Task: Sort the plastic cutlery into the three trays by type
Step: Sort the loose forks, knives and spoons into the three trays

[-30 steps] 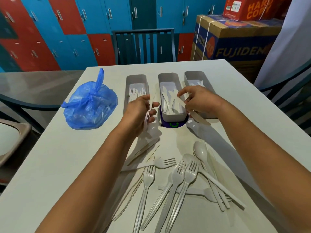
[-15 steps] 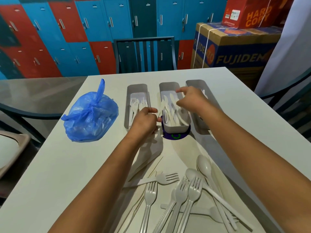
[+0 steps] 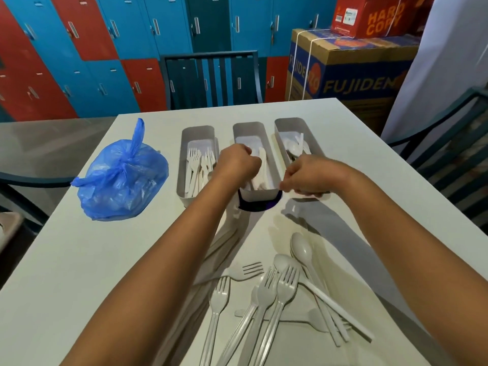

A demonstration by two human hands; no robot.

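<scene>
Both hands curl over the middle tray (image 3: 260,194): the left hand (image 3: 237,163) above its knives (image 3: 262,170), its hold hidden, the right hand (image 3: 307,178) at its near right corner, seemingly holding nothing. Left of that tray sits the fork tray (image 3: 184,165), right the spoon tray (image 3: 315,146), and loose cutlery (image 3: 274,294) lies nearer the person.

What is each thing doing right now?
Left tray: holds forks.
Middle tray: holds knives.
Right tray: holds spoons.
Left hand: fingers curled, over middle tray.
Right hand: fingers curled, at right tray's near end.
Loose forks: unsorted on table.
Blue bag: knotted shut.
</scene>
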